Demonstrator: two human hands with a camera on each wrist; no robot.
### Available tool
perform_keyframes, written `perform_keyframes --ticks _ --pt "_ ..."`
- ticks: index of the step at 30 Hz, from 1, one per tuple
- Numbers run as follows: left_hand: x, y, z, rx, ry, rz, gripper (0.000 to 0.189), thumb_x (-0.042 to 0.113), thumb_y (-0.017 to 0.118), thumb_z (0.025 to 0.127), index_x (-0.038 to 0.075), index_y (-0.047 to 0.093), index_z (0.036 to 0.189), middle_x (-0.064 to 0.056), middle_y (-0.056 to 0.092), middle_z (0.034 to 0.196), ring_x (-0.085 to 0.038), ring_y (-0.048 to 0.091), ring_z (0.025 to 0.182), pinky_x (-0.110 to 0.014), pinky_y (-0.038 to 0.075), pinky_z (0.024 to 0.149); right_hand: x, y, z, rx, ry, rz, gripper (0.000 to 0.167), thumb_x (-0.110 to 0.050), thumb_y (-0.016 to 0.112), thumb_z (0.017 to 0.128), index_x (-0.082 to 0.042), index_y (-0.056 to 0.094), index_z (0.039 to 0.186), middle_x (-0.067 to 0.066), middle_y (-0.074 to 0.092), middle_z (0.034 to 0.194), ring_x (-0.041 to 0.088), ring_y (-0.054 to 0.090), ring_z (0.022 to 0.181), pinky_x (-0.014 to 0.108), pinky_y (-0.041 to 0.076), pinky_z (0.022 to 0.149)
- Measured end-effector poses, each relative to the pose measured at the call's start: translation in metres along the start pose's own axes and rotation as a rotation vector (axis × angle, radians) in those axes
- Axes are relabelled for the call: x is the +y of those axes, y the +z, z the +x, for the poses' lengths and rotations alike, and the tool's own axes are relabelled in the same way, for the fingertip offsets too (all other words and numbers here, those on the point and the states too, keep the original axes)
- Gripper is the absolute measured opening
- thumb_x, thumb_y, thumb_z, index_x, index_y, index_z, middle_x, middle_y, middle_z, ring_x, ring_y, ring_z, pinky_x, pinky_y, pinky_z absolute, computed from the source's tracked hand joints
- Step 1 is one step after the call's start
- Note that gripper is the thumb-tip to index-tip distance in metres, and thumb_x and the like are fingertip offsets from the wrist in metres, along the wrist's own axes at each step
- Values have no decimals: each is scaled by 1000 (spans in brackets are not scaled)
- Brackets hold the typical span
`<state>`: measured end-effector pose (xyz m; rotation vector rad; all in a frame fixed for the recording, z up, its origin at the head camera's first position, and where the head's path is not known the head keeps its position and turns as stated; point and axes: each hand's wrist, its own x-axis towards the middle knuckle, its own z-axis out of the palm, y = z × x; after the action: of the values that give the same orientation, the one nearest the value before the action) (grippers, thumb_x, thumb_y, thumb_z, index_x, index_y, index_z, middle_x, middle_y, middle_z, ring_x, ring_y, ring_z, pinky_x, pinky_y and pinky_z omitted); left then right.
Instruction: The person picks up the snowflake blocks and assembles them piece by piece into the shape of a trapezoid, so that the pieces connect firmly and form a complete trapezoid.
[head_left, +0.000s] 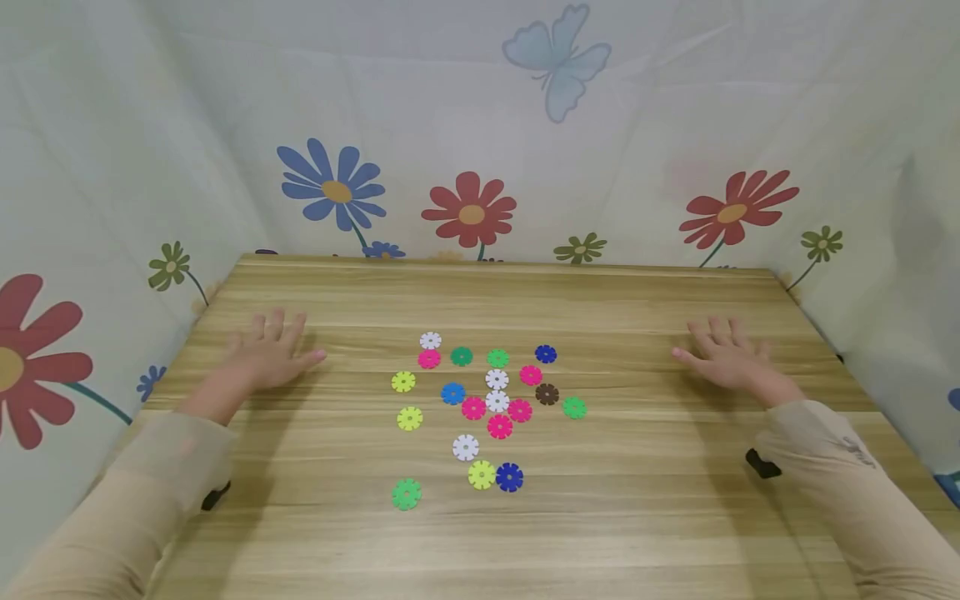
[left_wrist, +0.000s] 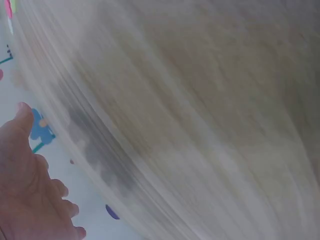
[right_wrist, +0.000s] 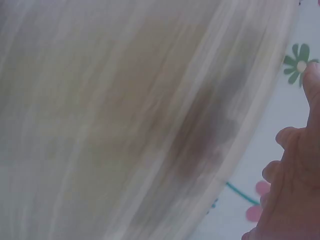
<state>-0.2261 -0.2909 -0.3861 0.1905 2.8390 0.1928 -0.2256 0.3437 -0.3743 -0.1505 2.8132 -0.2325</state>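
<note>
Several notched plastic discs lie scattered flat on the wooden table, among them a white disc (head_left: 466,447), a brown disc (head_left: 547,394), a dark blue disc (head_left: 509,477) and a bright green disc (head_left: 407,494). To their left is my left hand (head_left: 272,357), fingers spread and holding nothing. My right hand (head_left: 726,360) is spread in the same way to the right of the discs, also holding nothing. Both hands stay apart from the discs. In the wrist views, the left hand (left_wrist: 32,185) and right hand (right_wrist: 295,175) appear above the table with shadows below.
The wooden table (head_left: 337,533) reaches back to a pale cloth (head_left: 420,108) printed with flowers and a butterfly. This cloth also hangs along both sides. A dark strap piece (head_left: 763,463) shows under the right cuff, another dark piece (head_left: 216,497) under the left.
</note>
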Motion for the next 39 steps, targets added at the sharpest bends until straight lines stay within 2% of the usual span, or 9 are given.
perform_keyframes --ticks 4,12,20,25,28,31,34,39 --pt "17 -4 -1 22 34 45 86 65 26 85 7 0 142 -29 -7 143 -50 -6 128 -68 -6 95 -15 -1 0 19 -43 -29 83 -66 26 84 -12 5 143 27 -2 145 46 -14 129 73 -8 87" --pt "45 -3 1 65 123 58 80 60 29 87 12 -3 143 -22 -10 146 -45 -6 131 -65 -5 98 -52 2 1 77 -172 -72 76 -61 33 86 -20 4 143 17 -4 148 38 -19 132 70 -12 91" --pt "67 2 3 128 219 83 78 57 36 87 13 6 143 -19 -4 147 -41 -4 133 -64 -1 101 -86 11 -1 124 -291 -121 73 -58 39 86 -24 9 143 13 -1 149 31 -19 134 68 -10 94" --pt "81 4 0 170 294 90 75 53 43 87 11 16 142 -19 7 147 -40 5 134 -63 5 102 -102 22 -3 146 -375 -150 74 -59 42 84 -23 16 142 11 2 149 31 -12 135 68 -5 96" --pt "89 6 -1 193 342 66 71 48 48 86 10 25 140 -20 20 144 -40 17 132 -62 12 102 -111 26 -8 142 -446 -111 75 -58 46 82 -20 21 141 11 4 149 34 -6 136 68 3 97" --pt "94 8 0 187 387 28 64 42 54 84 8 36 135 -19 36 137 -38 32 126 -57 22 101 -119 28 -12 137 -532 -34 74 -51 56 80 -16 27 140 15 12 148 38 9 134 64 17 98" --pt "97 10 2 143 420 -29 57 36 60 82 7 45 129 -18 47 128 -36 43 118 -52 33 97 -123 29 -14 110 -589 61 72 -41 63 78 -11 34 136 21 23 143 42 25 128 59 28 96" --pt "99 16 8 43 438 -137 50 29 64 80 6 51 123 -15 55 118 -31 52 108 -46 42 90 -124 33 -12 13 -581 213 60 -25 67 77 -5 44 129 22 44 128 38 45 113 51 39 91"
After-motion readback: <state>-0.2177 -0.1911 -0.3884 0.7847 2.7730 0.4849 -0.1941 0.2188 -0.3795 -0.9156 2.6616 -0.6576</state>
